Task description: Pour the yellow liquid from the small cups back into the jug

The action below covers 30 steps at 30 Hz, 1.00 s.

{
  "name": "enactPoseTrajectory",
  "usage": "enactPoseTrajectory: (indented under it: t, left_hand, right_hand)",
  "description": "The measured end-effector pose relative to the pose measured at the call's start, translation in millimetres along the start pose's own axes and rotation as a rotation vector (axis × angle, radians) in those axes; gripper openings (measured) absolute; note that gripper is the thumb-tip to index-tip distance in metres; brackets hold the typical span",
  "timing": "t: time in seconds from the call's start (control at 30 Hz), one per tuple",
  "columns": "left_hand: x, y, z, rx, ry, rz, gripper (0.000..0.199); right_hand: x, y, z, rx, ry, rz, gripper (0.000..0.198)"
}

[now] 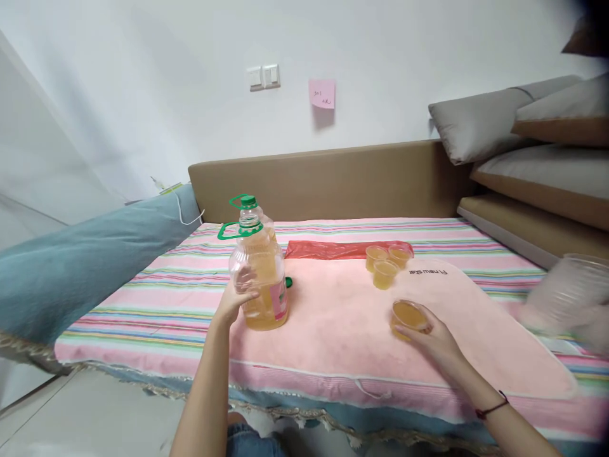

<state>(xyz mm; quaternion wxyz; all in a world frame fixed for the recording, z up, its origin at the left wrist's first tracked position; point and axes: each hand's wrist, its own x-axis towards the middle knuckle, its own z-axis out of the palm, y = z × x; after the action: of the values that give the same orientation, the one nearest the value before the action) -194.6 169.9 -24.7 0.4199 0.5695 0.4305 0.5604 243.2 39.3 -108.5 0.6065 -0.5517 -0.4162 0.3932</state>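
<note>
My left hand (pixel 236 298) grips the side of a large clear plastic jug (pixel 261 273) of yellow liquid, its mouth uncapped and a green ring handle at its neck. Behind it stands a second jug (pixel 248 202) with a green cap on. A loose green cap (pixel 288 282) lies just right of the front jug. In my right hand (pixel 431 336) is a clear plastic cup (pixel 408 316) filled with yellow liquid, its fingers wrapped around the right side. Farther back, three similar filled cups (pixel 384 274) stand close together.
A pink mat (pixel 333 336) covers part of the striped sheet (pixel 157 298). Behind the cups lies a red plastic bag (pixel 328 250). At right, blurred clear plastic cups (pixel 571 292) appear near the edge. Cushions (pixel 547 171) are stacked at the back right, and a brown backrest (pixel 314 184) runs along the wall.
</note>
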Motion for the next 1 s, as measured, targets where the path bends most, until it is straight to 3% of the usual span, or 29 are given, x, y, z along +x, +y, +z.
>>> enactPoseTrajectory:
  t: [0.17, 0.3, 0.53, 0.77, 1.0]
  left_hand:
    - [-10.3, 11.3, 11.4, 0.0, 0.051, 0.037, 0.084]
    - [-31.1, 19.7, 27.5, 0.023, 0.094, 0.102, 0.089]
    - [-97.3, 20.1, 84.8, -0.14, 0.034, 0.107, 0.098]
    - [-190.4, -8.1, 127.2, -0.135, -0.162, 0.074, 0.107]
    - [-280.3, -51.6, 150.7, -0.107, -0.073, -0.114, 0.112]
  right_hand:
    - [0.5, -4.0, 3.2, 0.021, 0.016, -0.078, 0.08]
    - [0.0, -6.6, 3.7, 0.008, 0.015, -0.137, 0.08]
    - [-9.6, -16.4, 3.6, -0.015, -0.031, -0.16, 0.078]
    - [-30.7, -37.9, 4.6, -0.024, -0.117, -0.17, 0.074]
    - [-66.2, -71.9, -3.5, -0.03, -0.146, -0.204, 0.071]
